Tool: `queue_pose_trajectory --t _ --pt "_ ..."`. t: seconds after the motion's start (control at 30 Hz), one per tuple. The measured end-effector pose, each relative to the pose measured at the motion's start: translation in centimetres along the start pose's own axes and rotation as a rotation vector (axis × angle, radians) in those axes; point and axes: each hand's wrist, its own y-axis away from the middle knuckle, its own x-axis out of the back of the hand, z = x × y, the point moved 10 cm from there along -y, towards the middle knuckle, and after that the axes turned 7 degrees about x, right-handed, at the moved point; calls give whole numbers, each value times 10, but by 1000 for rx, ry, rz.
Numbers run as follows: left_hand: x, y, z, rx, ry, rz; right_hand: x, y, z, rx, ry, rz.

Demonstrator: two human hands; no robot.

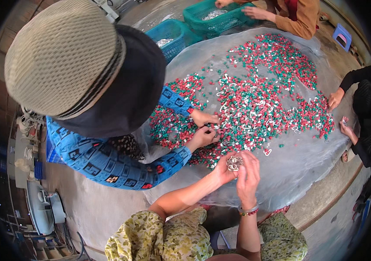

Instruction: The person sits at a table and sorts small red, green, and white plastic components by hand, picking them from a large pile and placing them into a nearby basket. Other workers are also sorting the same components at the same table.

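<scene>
A bunch of silvery bent-metal clips (234, 163) sits between my two hands, above the near edge of a heap. My left hand (223, 168) is closed round the bunch from below and the left. Against its right side, the fingers of my right hand (249, 174) are pressed together; bracelets circle that wrist. Just beyond lies the heap of small red and green pieces (259, 100), mixed with white or silvery loop-shaped clips. It spreads over a clear plastic sheet (298, 161). The exact kind of the small red and green pieces is too small to tell.
Close on my left, a person in a hat (63, 56) and blue patterned sleeves reaches into the heap. Another person's hands (337, 100) are at the right edge. A person in brown works by a green basket (213, 26) at the back, beside a blue basket (172, 37).
</scene>
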Motion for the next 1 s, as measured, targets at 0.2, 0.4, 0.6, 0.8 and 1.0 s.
queue_pose_trajectory --t 0.2,0.4,0.6,0.8,1.0 --pt "-138 -45 157 -315 156 -305 68 19 91 -369 19 269" --pt "-283 34 347 -839 -11 -204 68 39 135 -538 -226 413" --pt "-116 -2 193 -400 -733 216 70 31 112 -435 -295 416" --pt "1 92 -40 47 -2848 366 152 4 -12 29 -308 633" --pt "41 158 -32 -173 -2853 710 242 21 -131 382 -170 721"
